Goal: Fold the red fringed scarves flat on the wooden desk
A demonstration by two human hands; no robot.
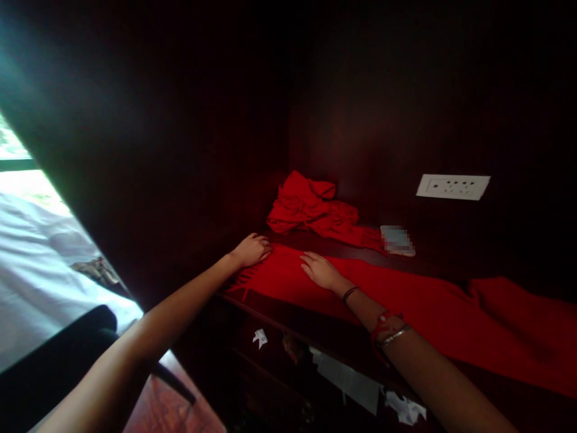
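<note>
A long red scarf (383, 288) with a fringed left end stretches across the dark wooden desk top and runs off to the right. My left hand (253, 249) rests at the scarf's fringed end, palm down, its slightly bent fingers lying on the cloth. Farther right, my right hand (321, 272) lies flat on the scarf with the fingers apart. Behind both hands sits a crumpled heap of red cloth (306, 207), which neither hand touches. Both palms face down, so their undersides are hidden.
A phone-like object (396, 240), blurred, lies behind the scarf. On the dark back wall is a white socket panel (453, 187). White papers (347, 376) show below the desk edge. At left stand a dark side panel, a black chair (58, 349) and white bedding (36, 258).
</note>
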